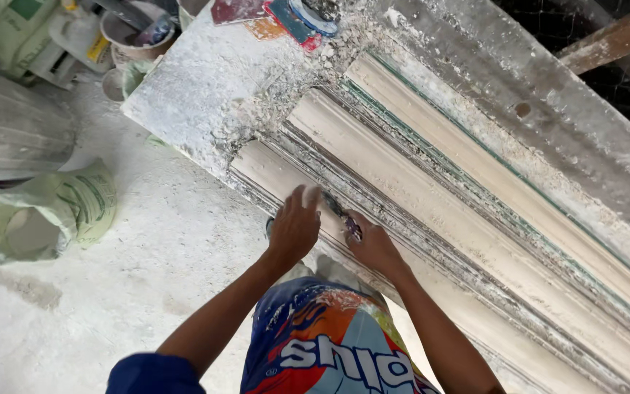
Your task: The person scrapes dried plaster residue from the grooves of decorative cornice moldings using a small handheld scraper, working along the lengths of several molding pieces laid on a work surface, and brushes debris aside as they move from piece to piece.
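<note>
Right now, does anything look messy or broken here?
Yes. Crumbled plaster bits lie scattered over the table end above the long mouldings. A green sack lies tipped on the dusty floor. The left hand rests on a moulding; the right hand holds a small tool.

Matt, smooth plaster moulding strips [432, 182]; rough, crumbly plaster debris on dusty workbench [205, 80]; dull metal scraper blade [340, 214]; crinkled woven plastic sack [52, 211]; powdery rough floor [133, 277].
</note>
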